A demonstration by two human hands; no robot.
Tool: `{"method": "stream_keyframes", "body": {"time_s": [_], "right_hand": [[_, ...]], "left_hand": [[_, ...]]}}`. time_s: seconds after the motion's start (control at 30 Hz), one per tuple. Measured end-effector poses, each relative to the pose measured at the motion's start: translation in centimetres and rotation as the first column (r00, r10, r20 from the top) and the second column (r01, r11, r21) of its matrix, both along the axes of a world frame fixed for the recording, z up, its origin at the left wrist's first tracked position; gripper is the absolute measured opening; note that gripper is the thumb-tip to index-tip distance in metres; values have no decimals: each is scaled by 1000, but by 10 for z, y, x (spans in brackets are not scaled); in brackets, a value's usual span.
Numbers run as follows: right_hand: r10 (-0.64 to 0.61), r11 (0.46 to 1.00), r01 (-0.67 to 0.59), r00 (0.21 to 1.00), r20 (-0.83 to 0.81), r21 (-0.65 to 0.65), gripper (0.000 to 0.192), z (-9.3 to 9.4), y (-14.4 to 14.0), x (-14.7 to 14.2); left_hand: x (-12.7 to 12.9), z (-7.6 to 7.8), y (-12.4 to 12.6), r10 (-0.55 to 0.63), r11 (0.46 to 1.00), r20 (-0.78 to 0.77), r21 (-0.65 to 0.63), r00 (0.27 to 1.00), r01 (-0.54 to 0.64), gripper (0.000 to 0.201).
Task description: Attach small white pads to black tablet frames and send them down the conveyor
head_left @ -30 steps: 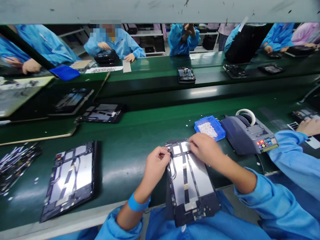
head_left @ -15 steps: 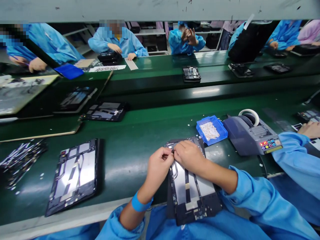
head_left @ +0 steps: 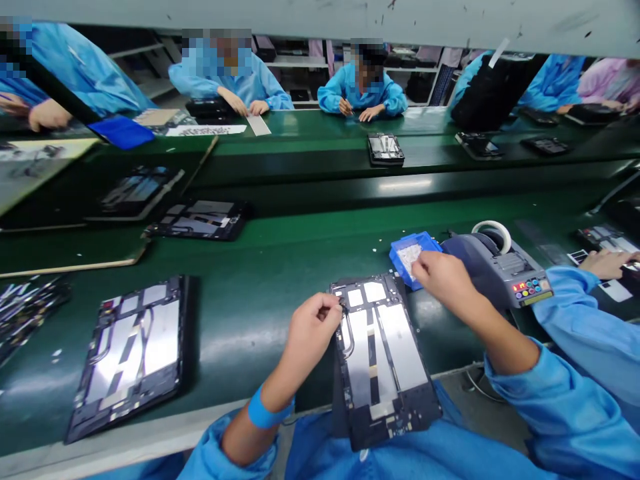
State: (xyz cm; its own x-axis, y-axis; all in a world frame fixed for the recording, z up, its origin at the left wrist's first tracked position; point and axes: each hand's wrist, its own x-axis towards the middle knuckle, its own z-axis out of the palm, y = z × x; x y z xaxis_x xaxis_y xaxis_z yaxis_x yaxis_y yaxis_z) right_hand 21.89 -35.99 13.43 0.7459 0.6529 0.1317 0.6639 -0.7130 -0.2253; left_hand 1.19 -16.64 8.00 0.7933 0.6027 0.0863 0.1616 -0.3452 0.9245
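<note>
The opened tablet chassis (head_left: 381, 353) lies face down in front of you, its far end on the green conveyor belt (head_left: 260, 280) and its near end overhanging the belt edge above your lap. Its back is bare: silver plates, a dark strip down the middle and a curved cable along the left side.

Your left hand (head_left: 311, 330) rests at the chassis's upper left corner, thumb and forefinger pressed together on a small dark part at the edge; what exactly they pinch is too small to tell. A blue wristband (head_left: 263, 412) sits on that wrist.

Your right hand (head_left: 443, 280) is off the chassis, up and to the right, with the fingertips curled down at the near edge of the blue parts tray (head_left: 406, 248). You cannot tell whether the fingers hold anything, as the back of the hand hides them. The tray carries small pale pieces and stands just beside the grey tape dispenser (head_left: 500, 267), which bears a white tape roll (head_left: 493, 229) on top.

A second chassis (head_left: 131, 353) lies well apart to your left on the same belt. At the right edge, another person's hand (head_left: 607, 263) and blue sleeve reach over a neighbouring unit.
</note>
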Motion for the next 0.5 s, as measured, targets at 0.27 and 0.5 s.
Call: {"method": "stream_keyframes", "body": {"time_s": [0.27,0.5], "right_hand": [[381,923,-324,843,-379,208,16,-8,70,-68],[240,968,-246,877,-417,40,30,-8,99,-57]], "left_hand": [[-30,15,16,17,942,-15,336,1000,-11,22],[-24,-3,31,-105,780,2,621,994,81,22]]}}
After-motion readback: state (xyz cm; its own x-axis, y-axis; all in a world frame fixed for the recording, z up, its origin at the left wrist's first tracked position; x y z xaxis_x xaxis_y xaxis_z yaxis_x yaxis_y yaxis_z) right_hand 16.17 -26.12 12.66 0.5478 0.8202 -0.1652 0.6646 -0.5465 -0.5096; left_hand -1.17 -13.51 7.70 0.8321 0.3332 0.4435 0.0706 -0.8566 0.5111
